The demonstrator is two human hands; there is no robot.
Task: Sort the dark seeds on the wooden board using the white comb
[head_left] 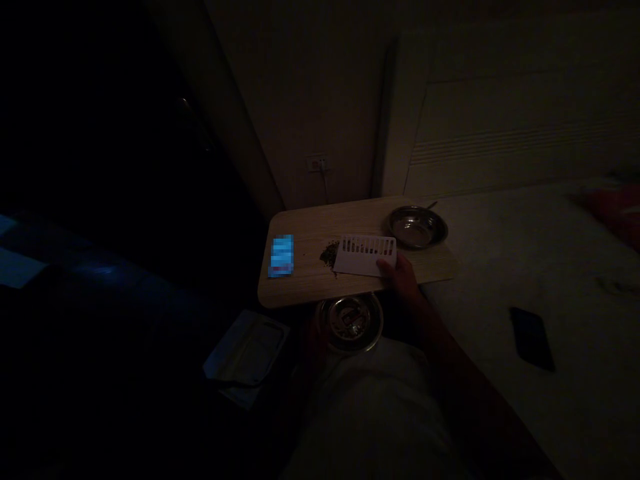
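Note:
In my right hand [404, 277] is a flat white plastic piece [363, 265] with a row of slots along its far side; my thumb lies on top of it. Its left edge meets a small pile of dark loose bits [329, 255] on the wooden tabletop [310, 290]. Below the table's near edge, a round metal bowl [373, 331] sits close to my lap, with some dark bits inside. My left hand [316, 339] is at the bowl's left rim, closed on it as far as the deep shadow shows.
A second metal bowl [419, 230] with a handle sticking out behind it stands at the table's right. A lit phone screen [281, 256] lies on the left. A pale box-like thing [247, 357] is lower left, and a dark phone [533, 339] rests on the bed [580, 280].

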